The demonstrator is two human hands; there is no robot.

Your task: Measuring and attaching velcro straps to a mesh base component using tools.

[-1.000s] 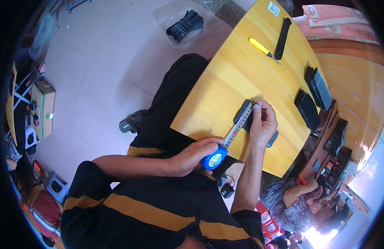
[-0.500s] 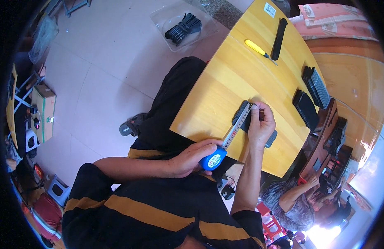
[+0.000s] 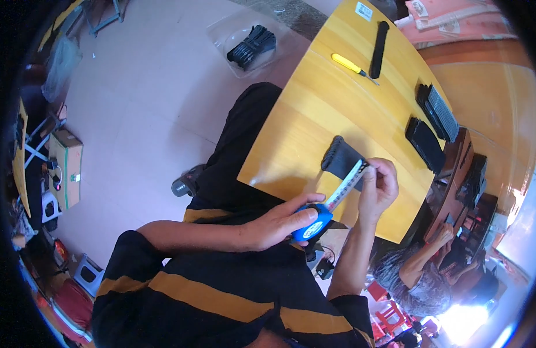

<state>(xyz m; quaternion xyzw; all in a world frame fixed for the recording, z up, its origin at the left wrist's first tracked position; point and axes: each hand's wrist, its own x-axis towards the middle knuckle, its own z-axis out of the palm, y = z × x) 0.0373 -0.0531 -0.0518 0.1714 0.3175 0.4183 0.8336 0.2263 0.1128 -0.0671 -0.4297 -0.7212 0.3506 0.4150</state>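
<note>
My left hand (image 3: 271, 229) is wrapped round a blue tape measure (image 3: 314, 223) just off the table's near edge. From its case a short length of pale blade (image 3: 344, 184) runs up and to the right. My right hand (image 3: 379, 188) pinches the free end of that blade between thumb and fingers. Beneath it on the table lies a flat dark piece (image 3: 344, 159) with a thick ribbed edge on its left side. The blade crosses the piece's right part, and my right hand hides some of it.
On the wooden table (image 3: 302, 110) lie a yellow-handled screwdriver (image 3: 347, 63), a black strip (image 3: 379, 49) and two stacks of dark pieces, one ribbed (image 3: 439, 110), one plain (image 3: 424, 145). A clear tray (image 3: 221, 43) on the floor holds a dark bundle. Another person (image 3: 415, 278) sits at the right.
Both hands have moved rightward with the tape measure. The blade has left the ribbed edge and now lies across the piece's right part, with a shorter length showing.
</note>
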